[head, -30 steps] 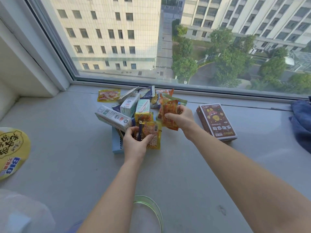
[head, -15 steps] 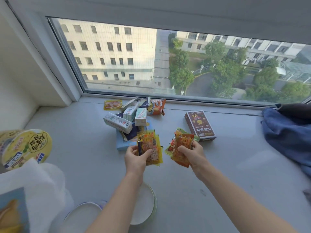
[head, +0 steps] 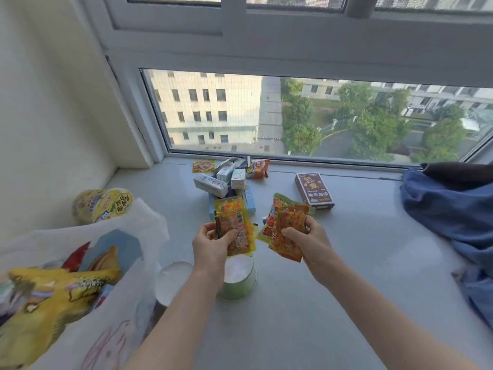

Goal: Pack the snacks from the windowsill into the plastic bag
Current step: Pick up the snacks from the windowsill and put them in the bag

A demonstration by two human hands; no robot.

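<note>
Yellow-orange barcoded packet (head: 234,227), red-orange packets (head: 286,231), brown box (head: 314,190) showing yellow print, blue cloth (head: 450,209) lying right of frame

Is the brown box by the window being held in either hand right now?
No, the brown box lies on the windowsill, while the left hand and right hand each hold snack packets.

Daylight falls through a wide white-framed window (head: 293,118) onto a pale grey windowsill (head: 346,263). A cream wall (head: 48,116) closes the left side. Outside, far below, stand a pale multi-storey building (head: 208,110) and green trees (head: 373,129).
</note>
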